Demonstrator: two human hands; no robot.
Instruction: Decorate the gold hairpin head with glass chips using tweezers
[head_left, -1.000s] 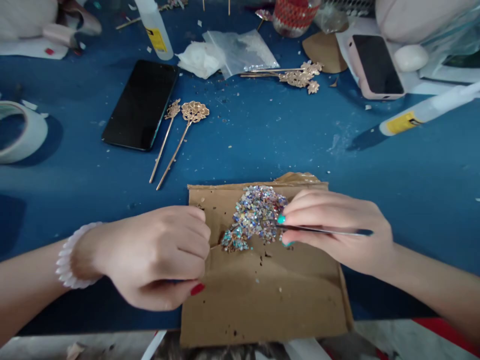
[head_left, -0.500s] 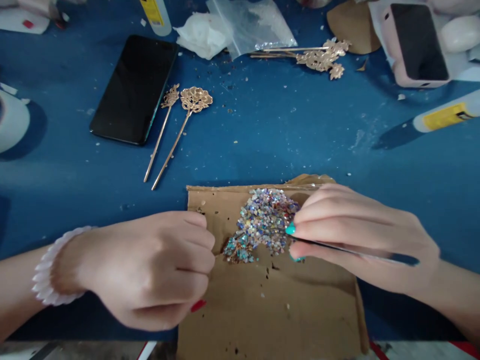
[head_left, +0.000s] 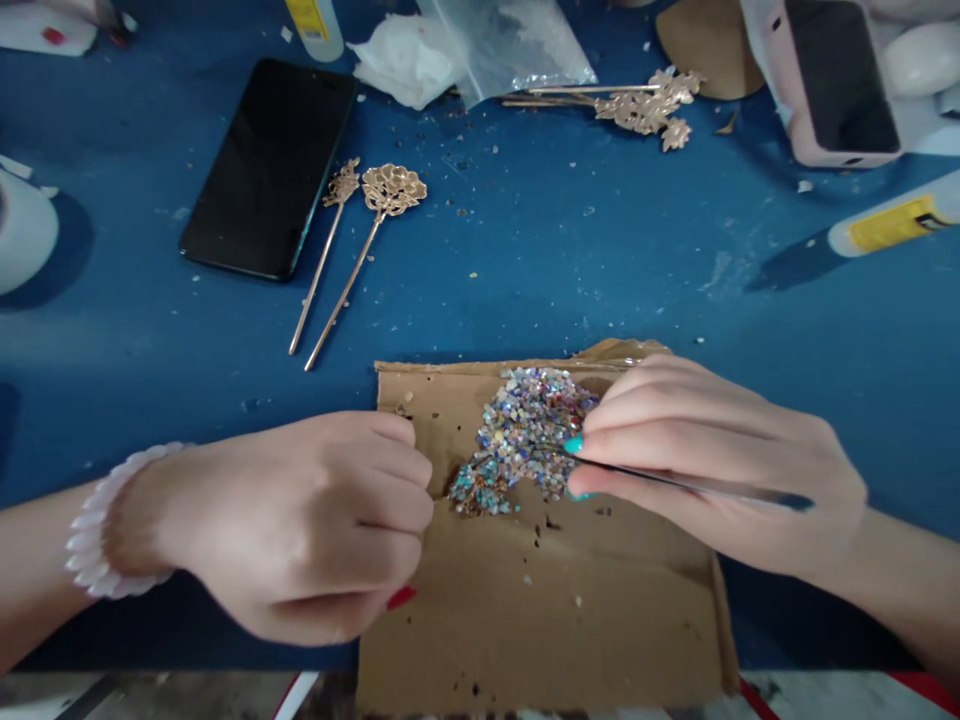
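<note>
My left hand [head_left: 322,525] is closed in a fist at the left side of a cardboard sheet [head_left: 555,620]. From beside its knuckles a coppery ornament covered with turquoise chips [head_left: 480,487] sticks out, apparently the head of a hairpin whose stem the fist hides. Heaped on the cardboard is a pile of small multicoloured stone chips [head_left: 532,415], touching the ornament's far side. My right hand [head_left: 697,450] pinches a pair of dark metal tweezers [head_left: 675,478] between thumb and fingers. The tweezers' tips reach left into the chips, just right of the ornament.
Two gold hairpins [head_left: 352,275] lie beside a black phone [head_left: 270,165]. Farther back are more gold hairpins [head_left: 645,105], a plastic bag [head_left: 517,40] and crumpled tissue [head_left: 409,60]. A glue bottle [head_left: 896,220] and a pink-cased device [head_left: 836,80] are at the right.
The tweezers' tips have moved left, farther into the chip pile, with my right hand shifting slightly left. My left hand stays closed in nearly the same place. The whole view has shifted up slightly.
</note>
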